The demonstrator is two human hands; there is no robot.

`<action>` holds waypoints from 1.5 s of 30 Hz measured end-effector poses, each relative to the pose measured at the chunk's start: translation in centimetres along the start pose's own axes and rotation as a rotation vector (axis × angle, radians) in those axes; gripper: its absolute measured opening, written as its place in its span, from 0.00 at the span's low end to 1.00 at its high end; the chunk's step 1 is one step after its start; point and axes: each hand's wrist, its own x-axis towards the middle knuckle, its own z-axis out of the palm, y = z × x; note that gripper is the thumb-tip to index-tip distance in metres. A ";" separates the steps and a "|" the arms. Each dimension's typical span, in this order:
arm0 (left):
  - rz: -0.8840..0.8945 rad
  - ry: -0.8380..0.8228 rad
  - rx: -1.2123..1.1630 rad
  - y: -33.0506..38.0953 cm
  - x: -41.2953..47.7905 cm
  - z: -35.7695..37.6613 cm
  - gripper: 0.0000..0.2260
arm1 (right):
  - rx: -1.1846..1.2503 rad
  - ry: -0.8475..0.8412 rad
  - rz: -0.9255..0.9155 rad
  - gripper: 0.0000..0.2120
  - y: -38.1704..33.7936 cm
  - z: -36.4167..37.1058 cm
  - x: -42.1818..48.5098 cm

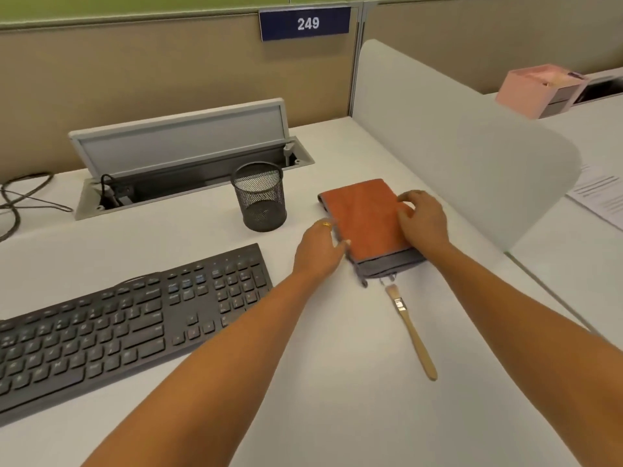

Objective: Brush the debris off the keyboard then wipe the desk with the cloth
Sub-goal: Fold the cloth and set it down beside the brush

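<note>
mesh cup [259, 197] near orange cloth [365, 219] — left hand [320, 251], right hand [423, 220] touching it

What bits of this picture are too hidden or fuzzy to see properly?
All in the head view.
Keyboard: left end cut off by the frame edge; any crumbs too small to see.
Cloth: right side covered by the right hand.
Left hand: fingertips hidden by the hand itself, so its grip is unclear.
Paper: writing blurred, cut off at the right edge.

A black mesh pen cup [259, 200] stands beside an open cable hatch [182, 146], sign 249 [305, 23] behind.
</note>
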 end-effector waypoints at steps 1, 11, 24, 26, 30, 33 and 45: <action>0.036 -0.032 0.060 0.0 -0.2 0.4 0.22 | -0.020 -0.056 -0.063 0.16 -0.4 0.8 -0.1; 0.040 -0.212 0.298 0.5 -2.3 2.3 0.27 | -0.322 -0.410 -0.226 0.26 0.4 1.9 -1.2; 0.121 0.135 0.614 -4.2 -9.0 -3.6 0.22 | -0.150 -0.542 0.102 0.15 -1.1 -2.3 -10.1; 0.129 0.207 0.583 -5.7 -10.5 -4.4 0.20 | -0.146 -0.530 0.029 0.12 -2.0 -1.9 -10.7; 0.075 0.323 0.643 -8.3 -13.4 -5.4 0.20 | -0.196 -0.538 -0.037 0.11 -4.0 -0.7 -11.1; -0.029 0.327 0.651 -9.8 -15.3 -6.2 0.29 | -0.182 -0.534 -0.055 0.05 -6.0 -0.3 -10.2; -0.257 0.296 0.648 -11.5 -18.1 -6.9 0.43 | 0.850 0.148 0.124 0.04 -16.3 1.1 -2.9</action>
